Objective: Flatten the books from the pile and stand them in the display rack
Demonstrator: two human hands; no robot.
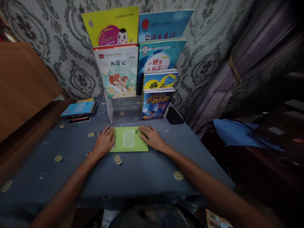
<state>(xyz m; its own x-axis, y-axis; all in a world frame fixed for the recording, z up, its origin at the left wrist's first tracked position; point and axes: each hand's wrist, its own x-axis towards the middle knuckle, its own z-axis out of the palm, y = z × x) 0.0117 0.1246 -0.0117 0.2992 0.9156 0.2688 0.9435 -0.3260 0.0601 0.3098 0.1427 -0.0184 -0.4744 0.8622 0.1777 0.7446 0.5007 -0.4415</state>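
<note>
A thin green book (pixel 129 139) lies flat on the blue-grey tablecloth (pixel 133 174), back cover up. My left hand (pixel 104 142) rests on its left edge, fingers spread flat. On the book's right edge lies my right hand (pixel 152 137), also flat. Neither hand grips the book. Just behind it stands a clear acrylic display rack (pixel 123 109) holding several children's books upright in tiers; its front left slot shows no book.
A small stack of books (pixel 79 110) lies at the table's back left. A black phone (pixel 174 115) lies right of the rack. Patterned wallpaper stands behind, a wooden panel (pixel 21 85) on the left, a curtain (pixel 249 63) and blue cloth (pixel 235 133) on the right.
</note>
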